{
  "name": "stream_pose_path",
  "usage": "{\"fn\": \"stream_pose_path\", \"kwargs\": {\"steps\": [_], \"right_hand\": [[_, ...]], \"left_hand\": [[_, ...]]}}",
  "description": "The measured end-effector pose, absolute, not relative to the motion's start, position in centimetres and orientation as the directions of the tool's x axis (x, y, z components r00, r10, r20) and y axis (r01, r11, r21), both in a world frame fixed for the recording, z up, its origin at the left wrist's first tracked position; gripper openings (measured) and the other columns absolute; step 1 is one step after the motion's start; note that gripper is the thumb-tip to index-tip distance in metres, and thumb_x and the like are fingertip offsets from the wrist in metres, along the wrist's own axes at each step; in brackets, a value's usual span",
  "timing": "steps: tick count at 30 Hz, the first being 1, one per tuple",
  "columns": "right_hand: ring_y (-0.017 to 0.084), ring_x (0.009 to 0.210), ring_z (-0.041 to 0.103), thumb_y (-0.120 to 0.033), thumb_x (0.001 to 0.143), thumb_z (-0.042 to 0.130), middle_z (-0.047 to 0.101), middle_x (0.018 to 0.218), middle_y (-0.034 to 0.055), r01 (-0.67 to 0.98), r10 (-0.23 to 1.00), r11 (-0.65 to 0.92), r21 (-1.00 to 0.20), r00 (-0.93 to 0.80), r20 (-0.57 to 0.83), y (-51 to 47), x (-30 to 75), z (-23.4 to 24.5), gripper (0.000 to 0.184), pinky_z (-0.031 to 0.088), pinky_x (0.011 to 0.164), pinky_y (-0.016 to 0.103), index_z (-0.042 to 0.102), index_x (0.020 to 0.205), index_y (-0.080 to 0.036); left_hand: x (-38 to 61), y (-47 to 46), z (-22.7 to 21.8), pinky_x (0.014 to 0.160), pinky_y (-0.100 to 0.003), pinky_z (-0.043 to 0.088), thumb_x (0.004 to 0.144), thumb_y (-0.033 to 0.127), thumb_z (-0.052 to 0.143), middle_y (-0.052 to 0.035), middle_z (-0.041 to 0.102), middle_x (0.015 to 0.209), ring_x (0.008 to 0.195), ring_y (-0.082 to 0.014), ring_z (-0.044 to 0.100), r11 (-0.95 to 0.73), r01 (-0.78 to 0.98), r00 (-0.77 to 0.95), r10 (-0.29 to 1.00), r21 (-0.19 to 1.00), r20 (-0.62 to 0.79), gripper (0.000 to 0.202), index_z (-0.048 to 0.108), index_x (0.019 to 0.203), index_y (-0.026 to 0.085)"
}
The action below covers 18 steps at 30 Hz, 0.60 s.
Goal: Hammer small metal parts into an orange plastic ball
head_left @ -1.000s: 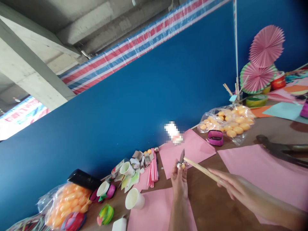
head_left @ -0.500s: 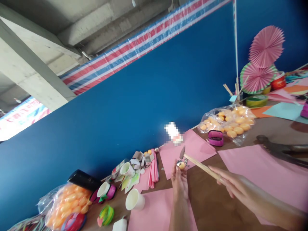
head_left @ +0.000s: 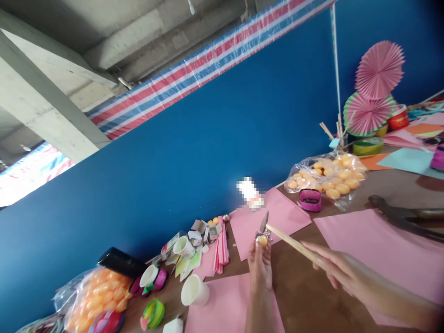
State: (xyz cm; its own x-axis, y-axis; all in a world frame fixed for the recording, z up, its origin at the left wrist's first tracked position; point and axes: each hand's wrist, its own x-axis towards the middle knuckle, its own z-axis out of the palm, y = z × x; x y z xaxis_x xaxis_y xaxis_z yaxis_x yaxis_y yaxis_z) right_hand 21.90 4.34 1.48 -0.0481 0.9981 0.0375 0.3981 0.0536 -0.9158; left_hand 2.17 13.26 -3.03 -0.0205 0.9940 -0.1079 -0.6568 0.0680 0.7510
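Observation:
My left hand [head_left: 261, 266] reaches out over the brown table [head_left: 312, 296] and pinches a small orange ball [head_left: 262, 240] with a shiny metal piece at its fingertips. My right hand [head_left: 338, 273] comes in from the right and grips the wooden handle of a small hammer [head_left: 287, 240]. The hammer's metal head [head_left: 264, 220] stands just above the ball. Pink paper sheets [head_left: 277, 212] lie under and around both hands.
A clear bag of orange balls [head_left: 328, 178] and a magenta punch [head_left: 310, 199] lie at the right. Another bag of balls [head_left: 93, 293], paper cups [head_left: 194, 290] and scraps sit at the left. Pink paper fans [head_left: 378, 69] stand far right. Dark scissors [head_left: 398, 213] rest on pink paper. A blue wall runs behind.
The hammer head rose a little off the ball and came back close above it. My left hand stayed in place with the ball. The view shifted slightly.

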Motion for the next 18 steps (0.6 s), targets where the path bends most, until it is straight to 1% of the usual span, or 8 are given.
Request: {"fn": "stream_pose_path", "kwargs": {"steps": [3, 7, 10, 15, 18], "right_hand": [[0.015, 0.051, 0.058, -0.046, 0.083, 0.027, 0.066, 0.075, 0.0047, 0.373, 0.997, 0.067, -0.925, -0.050, 0.052, 4.3, 21.9, 1.6, 0.050, 0.052, 0.055, 0.028, 0.048, 0.123, -0.025], [0.016, 0.046, 0.057, -0.049, 0.079, 0.034, 0.064, 0.065, 0.0034, 0.395, 0.998, 0.056, -0.917, -0.020, 0.053, 4.0, 21.9, 1.5, 0.047, 0.052, 0.051, 0.028, 0.055, 0.116, -0.028], [0.017, 0.047, 0.058, -0.049, 0.080, 0.033, 0.064, 0.064, 0.0037, 0.406, 0.997, 0.071, -0.911, -0.008, 0.074, 4.0, 21.7, 1.7, 0.047, 0.051, 0.051, 0.029, 0.054, 0.116, -0.029], [0.016, 0.052, 0.057, -0.051, 0.079, 0.035, 0.066, 0.075, 0.0043, 0.436, 0.992, 0.111, -0.893, 0.009, 0.127, 3.7, 21.1, 1.5, 0.049, 0.052, 0.055, 0.028, 0.053, 0.118, -0.027], [0.016, 0.054, 0.058, -0.053, 0.080, 0.033, 0.065, 0.071, 0.0030, 0.453, 0.990, 0.111, -0.885, 0.029, 0.139, 3.7, 20.8, 0.7, 0.051, 0.052, 0.059, 0.028, 0.051, 0.119, -0.026]], "left_hand": [[2.2, 13.2, -2.6, 0.084, -0.026, 0.046, 0.070, 0.027, 0.064, -0.0091, 0.067, 0.093, 0.086, -0.0160, 0.063, 0.068, -0.650, -0.029, 0.993, 0.757, -0.114, 0.023, 0.066, 0.089, 0.014], [2.1, 13.2, -2.4, 0.084, -0.027, 0.047, 0.071, 0.025, 0.063, -0.0088, 0.067, 0.095, 0.088, -0.0161, 0.063, 0.078, -0.676, -0.008, 0.993, 0.733, -0.114, 0.032, 0.062, 0.102, 0.018], [2.0, 13.2, -2.7, 0.085, -0.026, 0.047, 0.071, 0.024, 0.063, -0.0074, 0.066, 0.098, 0.090, -0.0157, 0.063, 0.077, -0.690, 0.012, 0.995, 0.720, -0.095, 0.037, 0.059, 0.108, 0.021], [1.8, 13.4, -3.3, 0.089, -0.028, 0.045, 0.073, 0.024, 0.061, -0.0088, 0.065, 0.101, 0.097, -0.0185, 0.060, 0.079, -0.694, 0.025, 0.996, 0.716, -0.086, 0.032, 0.061, 0.105, 0.018], [1.6, 13.5, -3.5, 0.090, -0.027, 0.045, 0.072, 0.023, 0.063, -0.0085, 0.066, 0.101, 0.096, -0.0188, 0.060, 0.069, -0.694, -0.004, 0.995, 0.716, -0.100, 0.028, 0.063, 0.099, 0.016]]}}
